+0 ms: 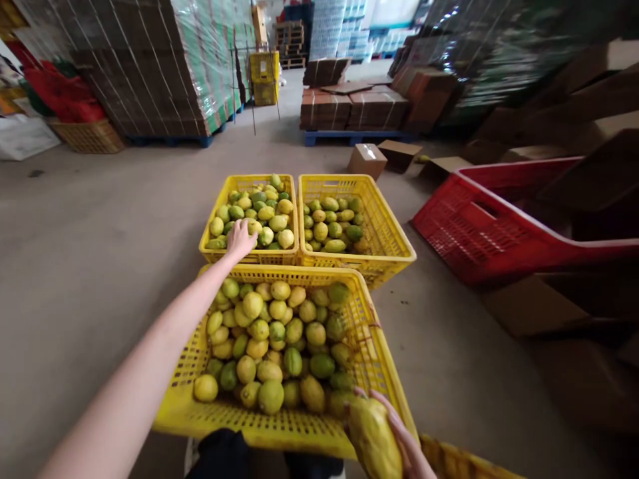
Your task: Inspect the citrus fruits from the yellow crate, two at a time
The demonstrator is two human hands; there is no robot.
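My left hand (pixel 242 239) reaches over the near crate into the back left yellow crate (pixel 205 243). Its fingers curl round a yellow lemon (pixel 255 227) on top of the pile there. Low at the right, close to the camera, my right hand (pixel 407 442) grips a long, bumpy yellow-green lemon (pixel 374 432) at the near crate's right front corner. That near yellow crate (pixel 389 372) holds many green and yellow lemons (pixel 269 329), heaped toward its far left. A third yellow crate (pixel 382 219), back right, has a lower layer of greener lemons (pixel 334 229).
A large red crate (pixel 469 219) with cardboard stands to the right, near open cardboard boxes (pixel 536 303). Further back are a small carton (pixel 367 159), flattened cardboard on a blue pallet (pixel 354 136), and wrapped pallet stacks (pixel 144 66). Another yellow crate edge (pixel 459 460) shows at bottom right.
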